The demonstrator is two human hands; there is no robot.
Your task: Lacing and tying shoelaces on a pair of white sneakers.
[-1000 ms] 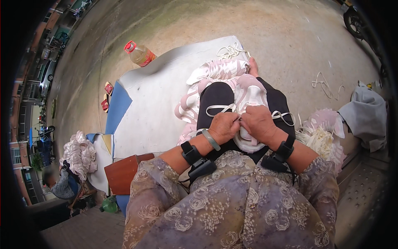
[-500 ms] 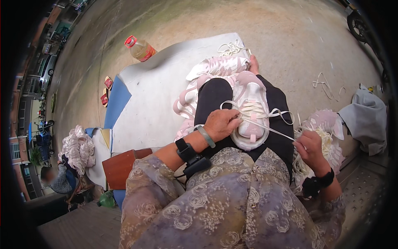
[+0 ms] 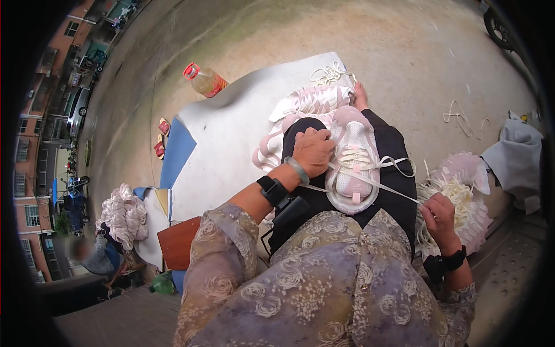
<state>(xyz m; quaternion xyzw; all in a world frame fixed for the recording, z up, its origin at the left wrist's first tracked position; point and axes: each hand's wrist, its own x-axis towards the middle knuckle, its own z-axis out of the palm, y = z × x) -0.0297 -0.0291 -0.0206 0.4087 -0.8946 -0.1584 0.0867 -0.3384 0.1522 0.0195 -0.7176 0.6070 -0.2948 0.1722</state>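
A pink and white sneaker (image 3: pixel 354 136) rests across my lap with its toe pointing away from me. Cream shoelace (image 3: pixel 356 155) crosses its upper, and one loop sticks out to the right. My left hand (image 3: pixel 314 151) is closed beside the shoe's left edge, on the lace; its fingertips are partly hidden. Below that hand a lace strand shows against my dark trousers. To the right, my right hand (image 3: pixel 439 220) is closed on the other lace end, which runs taut from the shoe.
More pink and white shoe pieces (image 3: pixel 309 104) lie beyond my knee on a white sheet (image 3: pixel 225 133). At right are a pile of shoe uppers with laces (image 3: pixel 462 196) and a grey cloth (image 3: pixel 511 162). A bottle (image 3: pixel 205 81), slippers (image 3: pixel 160 147) and a seated person (image 3: pixel 101 254) are to the left.
My left hand has moved away from the lace crossing, up to the shoe's left edge. My right hand has shifted slightly right and down, with its lace still taut. The whole view has shifted slightly.
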